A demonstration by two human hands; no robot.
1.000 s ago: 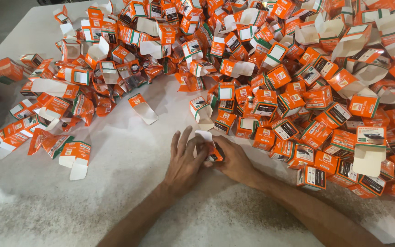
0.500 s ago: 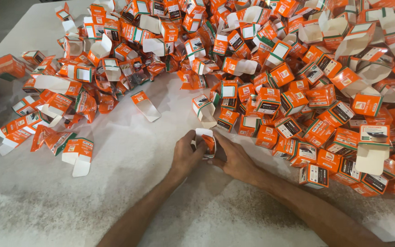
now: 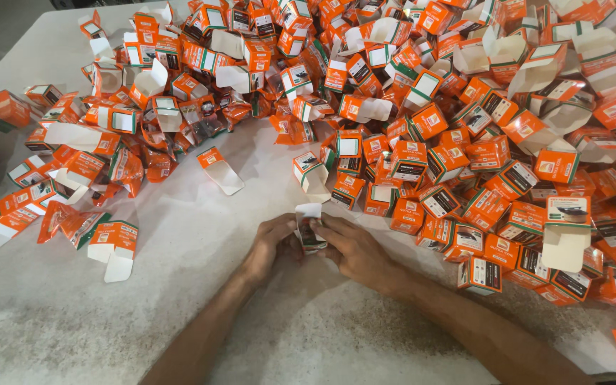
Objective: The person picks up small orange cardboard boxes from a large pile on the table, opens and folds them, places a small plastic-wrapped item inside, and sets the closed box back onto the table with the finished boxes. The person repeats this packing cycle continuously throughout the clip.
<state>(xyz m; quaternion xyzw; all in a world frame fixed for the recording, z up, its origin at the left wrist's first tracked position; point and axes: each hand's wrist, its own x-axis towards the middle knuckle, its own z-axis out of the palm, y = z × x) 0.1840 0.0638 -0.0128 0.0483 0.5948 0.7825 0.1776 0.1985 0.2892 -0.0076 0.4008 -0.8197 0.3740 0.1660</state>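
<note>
Both hands, left hand (image 3: 269, 246) and right hand (image 3: 354, 249), pinch one small orange-and-white cardboard carton (image 3: 309, 227), its flap open. From nine to three o'clock, a heap of similar orange cartons (image 3: 465, 142) covers the white tabletop (image 3: 180, 314), many apparently unfolded.

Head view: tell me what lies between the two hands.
In the head view, one small orange-and-white carton stands between the left hand and right hand, pinched by the fingers of both, its white flap up.

both forearms come in bare from the bottom edge, no sleeves, no watch or bracelet at the wrists; the left hand (image 3: 271, 246) and right hand (image 3: 356, 249) are ungloved, fingers without visible rings
</note>
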